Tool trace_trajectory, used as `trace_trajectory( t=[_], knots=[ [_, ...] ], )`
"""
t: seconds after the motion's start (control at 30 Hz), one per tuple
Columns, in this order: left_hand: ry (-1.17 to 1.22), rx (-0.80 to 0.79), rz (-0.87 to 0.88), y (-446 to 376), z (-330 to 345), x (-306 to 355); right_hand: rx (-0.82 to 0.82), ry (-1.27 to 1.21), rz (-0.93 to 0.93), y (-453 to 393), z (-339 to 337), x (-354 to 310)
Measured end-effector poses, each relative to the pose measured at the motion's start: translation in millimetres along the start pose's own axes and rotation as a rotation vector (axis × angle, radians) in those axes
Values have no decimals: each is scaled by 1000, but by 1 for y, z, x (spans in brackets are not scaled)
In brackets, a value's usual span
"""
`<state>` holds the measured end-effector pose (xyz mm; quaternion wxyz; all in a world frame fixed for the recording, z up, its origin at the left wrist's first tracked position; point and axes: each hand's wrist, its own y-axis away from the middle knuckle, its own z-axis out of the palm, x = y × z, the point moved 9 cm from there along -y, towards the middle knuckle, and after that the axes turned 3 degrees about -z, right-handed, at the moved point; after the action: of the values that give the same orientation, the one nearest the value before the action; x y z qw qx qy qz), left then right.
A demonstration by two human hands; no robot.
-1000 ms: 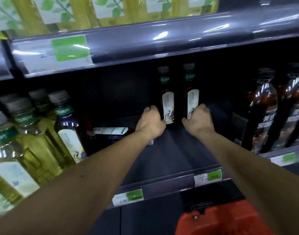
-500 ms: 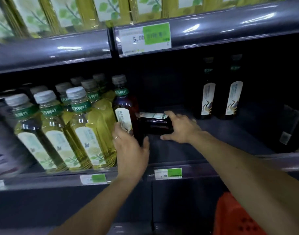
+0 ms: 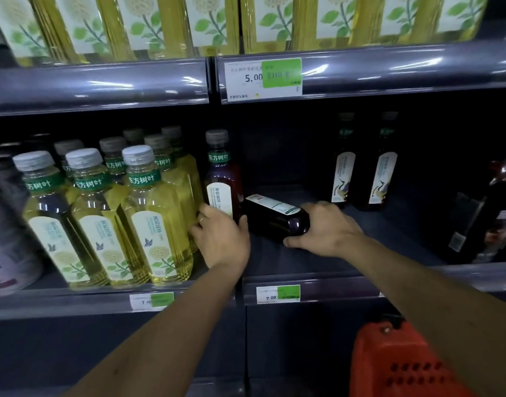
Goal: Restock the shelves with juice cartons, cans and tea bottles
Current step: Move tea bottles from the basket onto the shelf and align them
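Observation:
On the middle shelf (image 3: pixel 317 262) a dark tea bottle (image 3: pixel 274 217) lies on its side. My right hand (image 3: pixel 326 227) is closed over its near end. An upright dark tea bottle (image 3: pixel 223 179) with a grey cap stands just left of it, and my left hand (image 3: pixel 221 237) wraps around its lower part. Several yellow tea bottles (image 3: pixel 157 213) with green neck bands stand in rows to the left. Two more dark tea bottles (image 3: pixel 363 167) stand upright at the back right of the shelf.
A red shopping basket (image 3: pixel 397 359) sits below at the lower right. The upper shelf holds yellow cartons (image 3: pixel 217 21) with leaf prints above a price tag (image 3: pixel 263 80). More dark bottles (image 3: pixel 492 207) stand at the far right, and a grey package (image 3: pixel 8 230) sits at the far left.
Both hands have left the two back bottles and moved left. The left hand now grips the upright dark bottle and the right hand has closed on the lying bottle.

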<state>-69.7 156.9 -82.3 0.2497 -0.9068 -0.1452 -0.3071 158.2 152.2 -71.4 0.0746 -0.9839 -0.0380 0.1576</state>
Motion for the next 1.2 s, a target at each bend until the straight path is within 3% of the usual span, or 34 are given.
trace_trajectory(
  t=[0.13, 0.27, 0.4, 0.57, 0.87, 1.07, 1.2],
  knots=[
    [213, -37, -37, -5, 3, -7, 160, -114, 28, 16, -60, 12],
    [193, -73, -11, -8, 2, -8, 308, -113, 8, 9, -121, 8],
    [151, -115, 35, -3, 5, 0, 356, -134, 26, -11, -147, -6],
    [66, -165, 61, 2, 9, 6, 430, -222, 43, -41, -123, -26],
    [110, -255, 89, -6, 14, 4, 316, -449, 96, -83, -70, -27],
    [97, -247, 168, -6, 17, 4, 382, -621, 88, -77, -47, -17],
    [250, -438, 192, -6, 37, -2, 375, -642, 7, -51, -12, -4]
  ],
)
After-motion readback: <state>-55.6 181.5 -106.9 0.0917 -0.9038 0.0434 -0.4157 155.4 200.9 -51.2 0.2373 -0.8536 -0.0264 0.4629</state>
